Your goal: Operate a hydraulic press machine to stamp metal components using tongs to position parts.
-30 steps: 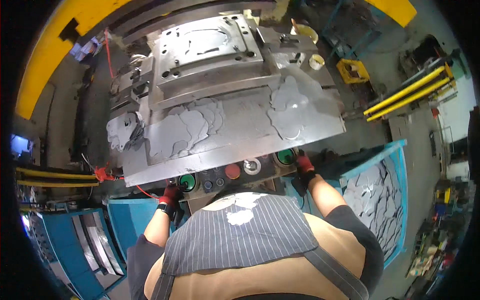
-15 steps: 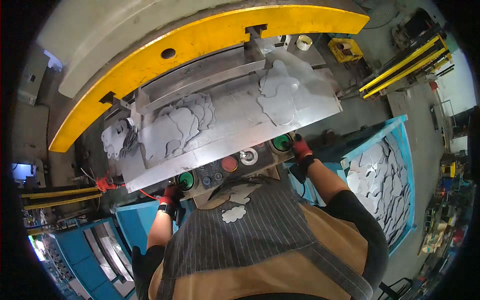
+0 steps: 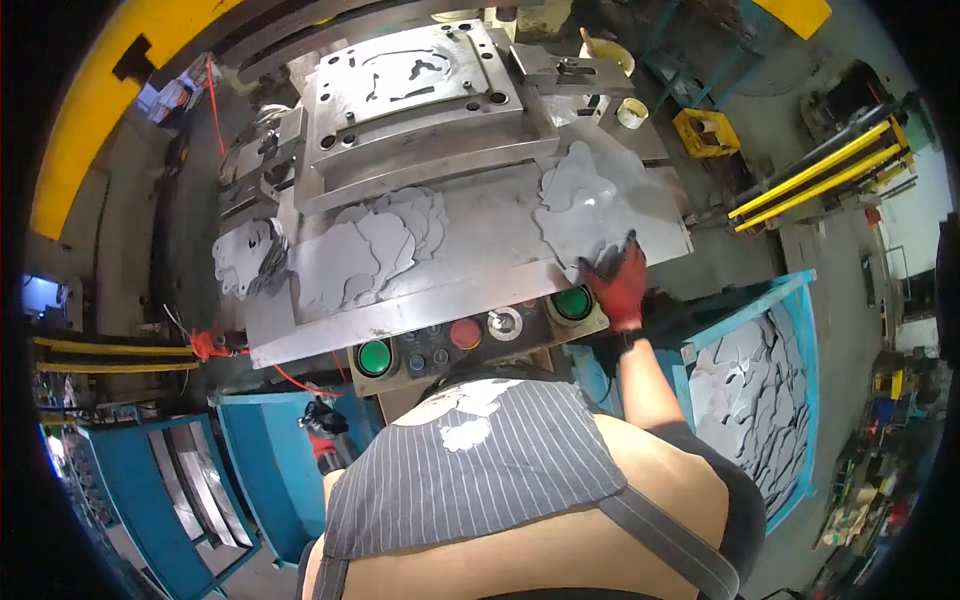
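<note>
My right hand (image 3: 618,285), in a red and black glove, reaches over the table's front edge with its fingers apart. Its fingertips lie at the near edge of some flat grey sheet-metal blanks (image 3: 585,205); whether they touch is hard to tell. Lower down, my left hand (image 3: 324,425) hangs beside the control box over a blue bin, its fingers too blurred to read. Between my hands, the control box (image 3: 400,380) carries a green button (image 3: 374,357) at the left, a green button (image 3: 572,302) at the right and a red button (image 3: 466,333).
A steel die (image 3: 410,80) sits beyond the metal table (image 3: 480,240). More blanks fan out at the left (image 3: 380,245), with a small stack (image 3: 245,258) beside them. A blue bin (image 3: 812,380) of metal pieces stands at right, another blue bin (image 3: 265,450) at left.
Both hands have left the green buttons: the right went up to the blanks, the left dropped down. The yellow press beam no longer covers the die, which now shows.
</note>
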Demonstrator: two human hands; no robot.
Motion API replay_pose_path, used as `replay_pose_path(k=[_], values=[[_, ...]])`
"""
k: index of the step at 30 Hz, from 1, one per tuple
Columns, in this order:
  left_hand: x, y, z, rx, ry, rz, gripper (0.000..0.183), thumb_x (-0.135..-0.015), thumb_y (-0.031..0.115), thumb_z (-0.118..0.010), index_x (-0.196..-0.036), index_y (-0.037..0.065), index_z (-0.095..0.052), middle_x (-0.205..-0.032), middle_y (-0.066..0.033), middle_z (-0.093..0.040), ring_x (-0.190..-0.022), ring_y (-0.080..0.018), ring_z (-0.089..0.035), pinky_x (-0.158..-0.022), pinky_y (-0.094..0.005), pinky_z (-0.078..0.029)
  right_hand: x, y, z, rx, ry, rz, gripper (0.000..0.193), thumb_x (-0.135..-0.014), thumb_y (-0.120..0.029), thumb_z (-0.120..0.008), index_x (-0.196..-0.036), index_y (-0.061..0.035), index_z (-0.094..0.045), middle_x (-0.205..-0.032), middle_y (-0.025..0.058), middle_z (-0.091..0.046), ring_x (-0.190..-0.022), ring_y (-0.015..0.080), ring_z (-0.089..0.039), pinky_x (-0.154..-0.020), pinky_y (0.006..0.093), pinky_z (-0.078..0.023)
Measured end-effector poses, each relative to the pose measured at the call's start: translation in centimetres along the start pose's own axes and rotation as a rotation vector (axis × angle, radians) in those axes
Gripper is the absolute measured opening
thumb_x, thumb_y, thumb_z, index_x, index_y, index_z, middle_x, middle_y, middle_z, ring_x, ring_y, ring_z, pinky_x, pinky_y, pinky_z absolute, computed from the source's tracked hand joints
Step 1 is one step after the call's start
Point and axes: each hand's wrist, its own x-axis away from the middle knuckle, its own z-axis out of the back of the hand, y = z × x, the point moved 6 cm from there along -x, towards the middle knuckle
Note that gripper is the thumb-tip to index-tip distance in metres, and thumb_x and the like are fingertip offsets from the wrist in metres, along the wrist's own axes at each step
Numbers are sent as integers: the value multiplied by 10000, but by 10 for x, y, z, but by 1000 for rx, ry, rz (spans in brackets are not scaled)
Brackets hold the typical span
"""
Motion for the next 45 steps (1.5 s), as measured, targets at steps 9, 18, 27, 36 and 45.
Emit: replay_pose_path(k=[9,18,27,36,45], values=[[29,38,92,483,3,-117,294,-838,201,-531,-1099,72,-491,-866,-56,-541,-658,-122,-532,-632,-242,-467,-32,-26,-49,295,-389,-157,1143,-416,-464,-773,-1322,-65,-204,-1072,200,-443,-1025,348,-413,-878,438,-336],[79,146,-101,-358,-68,-547,281,-874,271,-469,-1036,44,-498,-934,-76,-557,-858,-168,-549,-750,-307,-460,-61,-14,-59,-207,-355,-176,963,-518,-60,-740,-1322,-55,-210,-1161,193,-431,-1009,330,-475,-857,380,-409],[24,221,-426,-250,-1043,-414,293,-876,186,-445,-1137,55,-470,-969,-41,-560,-764,-102,-551,-646,-220,-459,-30,39,-65,-1165,-453,-652,438,-731,-50,-568,-1149,-2,-445,-1065,118,-560,-933,201,-561,-809,330,-461],[-7,201,-502,-334,-949,-228,121,-873,243,-481,-857,123,-489,-663,22,-484,-516,-68,-453,-437,-219,-393,45,78,-3,-1515,-239,-812,360,-817,-194,-551,-1157,-101,-477,-1063,147,-528,-830,236,-543,-554,239,-481],[27,235,-447,-234,-770,-471,281,-881,239,-479,-1116,85,-486,-774,-1,-541,-617,-77,-515,-518,-223,-439,28,44,-19,-1832,-352,-1114,416,-817,-162,-543,-1209,-80,-427,-966,123,-502,-547,120,-469,-405,140,-399]])
